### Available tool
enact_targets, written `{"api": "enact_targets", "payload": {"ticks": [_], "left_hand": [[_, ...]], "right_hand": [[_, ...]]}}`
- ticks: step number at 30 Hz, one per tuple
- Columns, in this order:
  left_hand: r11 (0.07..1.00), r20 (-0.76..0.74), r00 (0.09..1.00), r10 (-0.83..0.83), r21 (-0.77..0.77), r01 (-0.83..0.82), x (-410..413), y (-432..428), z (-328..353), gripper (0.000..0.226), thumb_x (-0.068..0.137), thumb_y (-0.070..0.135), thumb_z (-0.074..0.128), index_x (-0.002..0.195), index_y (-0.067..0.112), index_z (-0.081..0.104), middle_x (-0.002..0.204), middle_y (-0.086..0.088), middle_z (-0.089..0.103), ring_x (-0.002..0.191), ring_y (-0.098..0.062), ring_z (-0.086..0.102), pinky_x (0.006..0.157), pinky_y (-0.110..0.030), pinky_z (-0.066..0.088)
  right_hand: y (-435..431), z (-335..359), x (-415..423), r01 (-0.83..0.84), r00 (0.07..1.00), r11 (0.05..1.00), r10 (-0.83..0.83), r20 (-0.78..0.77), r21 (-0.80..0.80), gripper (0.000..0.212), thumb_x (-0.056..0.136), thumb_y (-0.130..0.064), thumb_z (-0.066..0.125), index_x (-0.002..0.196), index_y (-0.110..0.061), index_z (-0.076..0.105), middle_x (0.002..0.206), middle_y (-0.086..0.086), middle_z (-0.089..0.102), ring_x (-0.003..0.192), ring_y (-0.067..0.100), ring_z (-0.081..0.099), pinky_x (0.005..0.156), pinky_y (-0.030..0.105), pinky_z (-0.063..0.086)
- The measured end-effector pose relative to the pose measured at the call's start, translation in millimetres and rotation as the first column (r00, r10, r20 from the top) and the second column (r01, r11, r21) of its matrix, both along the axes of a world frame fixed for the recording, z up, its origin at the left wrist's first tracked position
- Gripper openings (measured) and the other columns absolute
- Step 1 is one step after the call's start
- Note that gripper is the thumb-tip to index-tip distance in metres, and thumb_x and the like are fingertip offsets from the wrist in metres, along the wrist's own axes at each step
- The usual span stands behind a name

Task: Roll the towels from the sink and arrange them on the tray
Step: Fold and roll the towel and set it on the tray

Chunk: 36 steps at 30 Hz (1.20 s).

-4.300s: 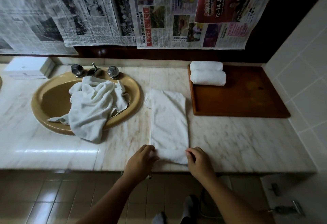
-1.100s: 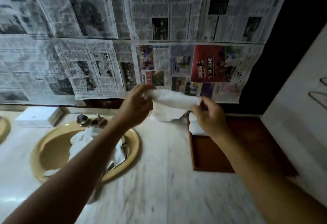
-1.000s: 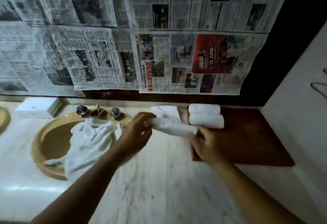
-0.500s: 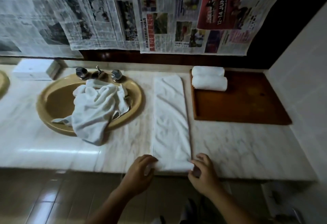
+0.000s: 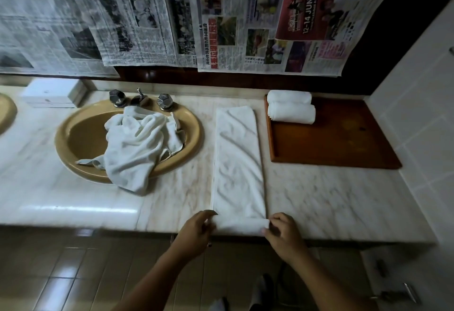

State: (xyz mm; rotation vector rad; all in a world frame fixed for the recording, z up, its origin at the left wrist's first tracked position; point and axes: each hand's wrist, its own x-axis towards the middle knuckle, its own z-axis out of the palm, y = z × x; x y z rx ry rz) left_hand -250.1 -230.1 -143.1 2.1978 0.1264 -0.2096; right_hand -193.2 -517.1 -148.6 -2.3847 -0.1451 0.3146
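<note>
Your left hand and right hand each hold one end of the small roll begun on the folded towel, fingers curled on the cloth at the front edge of the bench. The unrolled length lies flat toward the back edge, between sink and tray. Two rolled towels touch each other at the tray's back left corner. Loose towels are heaped in the sink and drape over its front rim.

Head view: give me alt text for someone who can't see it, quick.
The left hand and right hand grip the partly rolled near end of a folded towel lying lengthwise on the marble counter. Two rolled towels sit at the back left corner of the tray; a crumpled towel heap spills over the sink at left.
</note>
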Motion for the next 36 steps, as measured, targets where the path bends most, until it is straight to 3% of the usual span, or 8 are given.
{"api": "enact_targets", "payload": {"ticks": [4, 8, 11, 14, 20, 24, 30, 36], "left_hand": [[0.998, -0.069, 0.996, 0.055, 0.021, -0.054, 13.3, -4.5, -0.5, 0.024, 0.104, 0.031, 0.052, 0.127, 0.028, 0.058, 0.106, 0.007, 0.063, 0.084, -0.004, 0.064, 0.067, -0.017, 0.049], [0.982, -0.108, 0.979, 0.174, 0.091, -0.165, 26.5, -16.4, 1.3, 0.029, 0.104, 0.04, 0.047, 0.126, 0.023, 0.054, 0.094, 0.005, 0.064, 0.078, -0.008, 0.061, 0.066, -0.028, 0.046], [0.964, -0.122, 0.957, 0.264, 0.061, -0.258, 30.6, -20.2, 4.8, 0.027, 0.1, 0.039, 0.055, 0.121, 0.021, 0.054, 0.092, 0.004, 0.064, 0.073, -0.007, 0.061, 0.059, -0.021, 0.042], [0.96, -0.021, 0.961, 0.275, 0.059, -0.273, 31.0, -12.8, 3.8, 0.027, 0.093, 0.033, 0.067, 0.113, 0.026, 0.05, 0.115, 0.002, 0.049, 0.085, -0.01, 0.058, 0.06, -0.016, 0.042], [0.978, 0.377, 0.926, 0.001, 0.193, -0.079, 28.7, -3.4, -15.8, 0.027, 0.081, -0.002, 0.068, 0.091, 0.023, 0.068, 0.101, 0.012, 0.06, 0.086, -0.017, 0.059, 0.062, -0.042, 0.055], [0.945, 0.465, 0.882, -0.074, 0.314, -0.086, 16.7, -2.5, -13.7, 0.02, 0.088, 0.01, 0.076, 0.106, 0.019, 0.077, 0.11, 0.008, 0.072, 0.092, -0.014, 0.065, 0.067, -0.036, 0.059], [0.91, 0.469, 0.85, -0.239, 0.414, 0.027, 1.5, 14.5, -25.3, 0.04, 0.096, 0.04, 0.069, 0.132, 0.023, 0.067, 0.136, 0.004, 0.064, 0.096, -0.013, 0.063, 0.071, -0.029, 0.055], [0.871, 0.406, 0.864, -0.297, 0.485, 0.072, 9.3, 16.8, -26.7, 0.055, 0.091, 0.045, 0.071, 0.137, 0.019, 0.061, 0.137, 0.003, 0.061, 0.101, -0.018, 0.062, 0.073, -0.035, 0.058]], "right_hand": [[6.3, -1.0, 8.5, 0.076, 0.996, 0.997, -0.076, -0.048, 0.016, 0.028, 0.069, -0.052, 0.066, 0.066, -0.025, 0.062, 0.086, -0.008, 0.056, 0.085, 0.018, 0.057, 0.076, 0.028, 0.045], [11.3, 2.1, 20.8, 0.186, 0.981, 0.982, -0.187, -0.047, -0.02, 0.041, 0.075, -0.03, 0.084, 0.048, -0.01, 0.061, 0.064, 0.002, 0.059, 0.06, 0.015, 0.059, 0.056, 0.02, 0.042], [14.9, 6.5, 28.8, 0.227, 0.973, 0.973, -0.229, -0.041, -0.048, 0.034, 0.076, -0.031, 0.084, 0.059, -0.012, 0.061, 0.072, 0.001, 0.06, 0.063, 0.013, 0.057, 0.055, 0.022, 0.04], [17.1, 12.9, 29.7, 0.199, 0.978, 0.98, -0.199, -0.053, -0.021, 0.03, 0.08, -0.027, 0.081, 0.084, -0.027, 0.051, 0.093, -0.007, 0.053, 0.085, 0.015, 0.053, 0.061, 0.02, 0.039], [19.4, -0.2, 12.5, -0.013, 0.973, 1.0, 0.009, 0.231, 0.016, 0.025, 0.083, -0.002, 0.07, 0.083, -0.027, 0.064, 0.094, -0.011, 0.053, 0.092, 0.015, 0.052, 0.075, 0.032, 0.053], [14.5, -5.8, 5.2, -0.024, 0.936, 0.999, 0.035, 0.351, -0.035, 0.01, 0.088, -0.014, 0.069, 0.098, -0.016, 0.072, 0.103, -0.008, 0.059, 0.095, 0.015, 0.056, 0.079, 0.028, 0.054], [5.4, -5.8, -3.4, -0.163, 0.891, 0.953, 0.253, 0.378, -0.253, 0.051, 0.083, -0.034, 0.072, 0.13, -0.017, 0.065, 0.134, -0.001, 0.062, 0.12, 0.017, 0.058, 0.094, 0.035, 0.053], [3.7, -8.3, 0.3, -0.203, 0.896, 0.924, 0.308, 0.319, -0.323, 0.061, 0.079, -0.032, 0.076, 0.136, -0.016, 0.061, 0.137, 0.001, 0.061, 0.117, 0.022, 0.062, 0.091, 0.039, 0.056]]}}
